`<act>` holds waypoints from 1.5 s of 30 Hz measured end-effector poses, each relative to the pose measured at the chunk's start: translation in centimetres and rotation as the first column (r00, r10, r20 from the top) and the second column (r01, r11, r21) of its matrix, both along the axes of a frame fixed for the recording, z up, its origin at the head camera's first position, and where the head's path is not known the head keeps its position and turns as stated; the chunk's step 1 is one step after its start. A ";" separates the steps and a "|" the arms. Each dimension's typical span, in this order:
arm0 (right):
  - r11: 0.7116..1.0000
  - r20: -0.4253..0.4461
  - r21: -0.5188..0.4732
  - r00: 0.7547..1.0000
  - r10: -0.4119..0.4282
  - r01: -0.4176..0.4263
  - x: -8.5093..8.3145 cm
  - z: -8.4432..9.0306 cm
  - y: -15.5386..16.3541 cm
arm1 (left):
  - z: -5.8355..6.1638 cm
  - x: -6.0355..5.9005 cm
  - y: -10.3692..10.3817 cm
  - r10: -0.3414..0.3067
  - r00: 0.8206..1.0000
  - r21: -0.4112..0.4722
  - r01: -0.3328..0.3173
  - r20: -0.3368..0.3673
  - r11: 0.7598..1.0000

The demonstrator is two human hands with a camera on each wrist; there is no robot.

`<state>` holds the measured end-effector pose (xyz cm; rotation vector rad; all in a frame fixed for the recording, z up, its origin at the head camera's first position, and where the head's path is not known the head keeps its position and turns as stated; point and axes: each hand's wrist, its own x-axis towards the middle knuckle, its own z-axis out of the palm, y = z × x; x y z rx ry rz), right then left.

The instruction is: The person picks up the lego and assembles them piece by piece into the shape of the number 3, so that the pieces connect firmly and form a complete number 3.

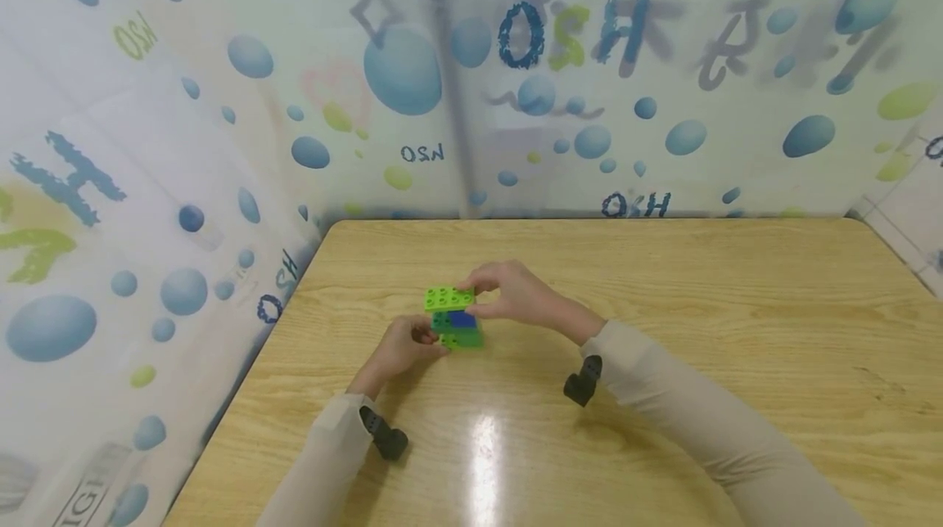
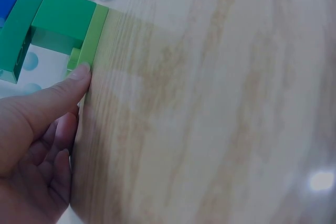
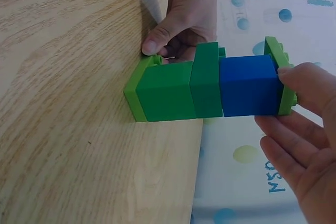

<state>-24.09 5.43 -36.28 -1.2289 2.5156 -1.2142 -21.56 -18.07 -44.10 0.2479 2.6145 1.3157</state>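
Note:
A small tower of toy building bricks stands on the wooden table. From the bottom up it has a light green plate (image 3: 135, 92), a green block (image 3: 169, 92), a flatter dark green brick (image 3: 206, 85), a blue block (image 3: 248, 86) and a light green studded plate (image 1: 445, 299) on top. With thumb and fingers my right hand (image 1: 516, 294) grips the top plate from the right side. At the tower's foot, my left hand (image 1: 401, 347) pinches the left end of the bottom plate, thumb on its edge; its other fingers are curled and partly hidden.
The wooden table (image 1: 663, 281) reaches far to the right of the tower. Behind it and on the left hangs a white curtain (image 1: 545, 142) printed with blue and green drops and letters. A black camera (image 1: 584, 380) is strapped at each wrist.

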 end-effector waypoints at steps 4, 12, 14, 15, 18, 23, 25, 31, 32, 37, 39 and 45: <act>1.000 -0.009 0.024 1.000 0.007 -0.007 -0.1 0.3 -0.1 | 0.1 0.0 0.0 0.003 1.000 0.000 -0.003 -0.004 1.000; 1.000 0.045 0.010 0.999 0.016 -0.016 -0.2 0.3 0.0 | -0.1 0.1 -0.2 -0.021 0.999 0.018 0.022 -0.027 1.000; 1.000 0.040 0.003 0.999 0.010 -0.010 -0.1 0.2 0.0 | -0.1 0.1 -0.2 -0.019 0.999 0.018 0.020 -0.026 1.000; 1.000 0.037 0.001 0.999 0.007 -0.007 -0.1 0.1 0.0 | -0.1 0.1 -0.2 -0.017 1.000 0.020 0.017 -0.023 1.000; 1.000 0.035 -0.012 0.999 0.000 0.001 0.0 0.1 0.0 | -0.1 0.1 -0.1 -0.009 1.000 0.019 0.009 -0.014 1.000; 1.000 0.038 -0.029 0.999 0.000 0.001 0.0 0.0 0.1 | -0.2 0.0 -0.1 -0.001 1.000 0.017 0.001 -0.007 1.000; 1.000 0.033 -0.028 0.999 0.001 0.000 0.0 -0.1 0.1 | -0.2 0.0 0.0 0.001 1.000 0.016 -0.001 -0.005 1.000; 1.000 0.019 -0.013 1.000 0.009 -0.009 0.0 0.1 -0.1 | -0.2 0.0 -0.1 0.017 1.000 0.009 -0.017 -0.004 1.000; 1.000 0.022 -0.012 1.000 0.010 -0.010 0.0 0.1 -0.1 | -0.2 0.0 -0.1 0.019 1.000 0.008 -0.019 -0.004 1.000; 1.000 0.035 -0.011 0.999 0.007 -0.007 0.0 0.1 -0.1 | -0.2 0.0 -0.1 0.009 1.000 0.009 -0.009 -0.005 1.000; 1.000 0.036 -0.013 0.999 0.002 -0.002 0.0 0.0 0.0 | -0.2 0.0 -0.1 0.003 1.000 0.011 -0.003 -0.004 1.000; 0.999 0.062 -0.031 0.998 -0.015 0.017 -0.1 -0.3 0.2 | -0.2 0.0 -0.1 -0.008 1.000 0.012 0.008 -0.010 1.000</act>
